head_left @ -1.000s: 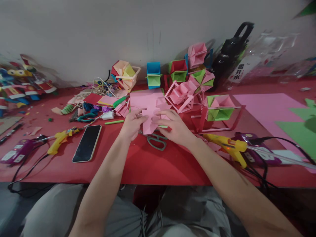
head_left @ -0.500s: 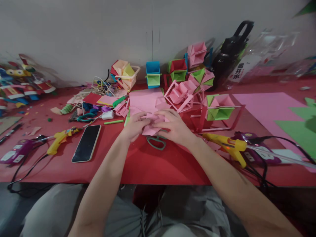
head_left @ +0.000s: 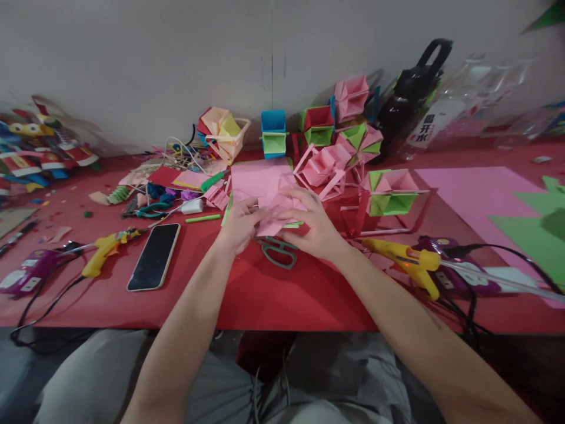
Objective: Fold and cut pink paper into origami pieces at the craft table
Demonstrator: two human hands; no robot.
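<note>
Between my two hands is a folded piece of pink paper (head_left: 272, 225). My left hand (head_left: 239, 225) grips its left side with thumb and fingers closed. From the right, my right hand (head_left: 310, 225) holds the other side, its fingers bent over the paper. The exact folds are partly hidden by my fingers. Just below the paper lie the grey-green handles of scissors (head_left: 279, 253); their blades are out of sight. Behind my hands, a larger pink sheet (head_left: 265, 176) lies flat over green paper.
A phone (head_left: 154, 257) and a yellow glue gun (head_left: 103, 253) lie to the left. Another yellow glue gun (head_left: 404, 259) rests at right beside a purple power strip (head_left: 468, 277). Folded paper wheels on frames (head_left: 392, 194) stand behind, near a black bottle (head_left: 404, 94).
The pink paper has turned and tilted slightly between my hands. My right fingers have shifted a little upward, and a bit of green now shows beneath them.
</note>
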